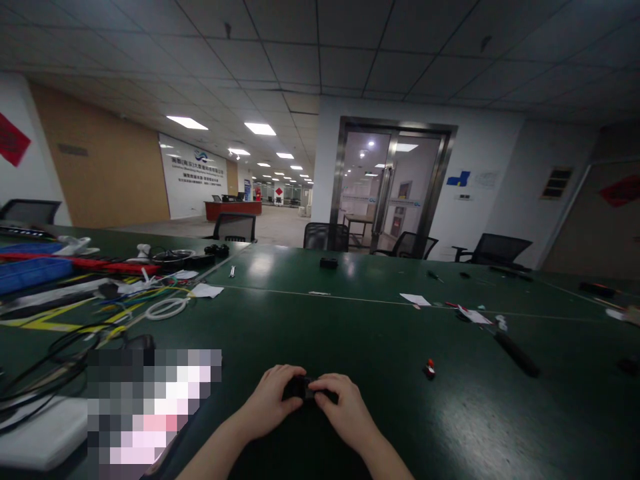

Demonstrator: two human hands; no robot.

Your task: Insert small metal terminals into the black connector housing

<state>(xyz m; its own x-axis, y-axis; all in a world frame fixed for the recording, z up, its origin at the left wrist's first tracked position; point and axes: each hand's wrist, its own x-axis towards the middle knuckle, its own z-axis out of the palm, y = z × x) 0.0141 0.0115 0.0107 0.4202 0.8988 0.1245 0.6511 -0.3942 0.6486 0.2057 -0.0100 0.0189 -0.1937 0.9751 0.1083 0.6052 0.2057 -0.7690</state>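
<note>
Person's L hand (pixel 270 401) and R hand (pixel 346 405) meet over the near part of the dark green, glossy tabletop (pixel 370 340). Btwn them: a small, black, blocky object (pixel 307 393), partly hidden by fingers, so exact shape can't be told. L hand pinches its L end, thumb vs. curled fingers; R hand pinches the R end likewise. Well apart to the R: a small red-and-dark item (pixel 430 369), then a long black bar-shaped item (pixel 517 353). Far side, approx. centre: a black boxy item (pixel 329 264). L side: white coiled cable (pixel 166 308) & blue plastic tray (pixel 35 275).
</note>
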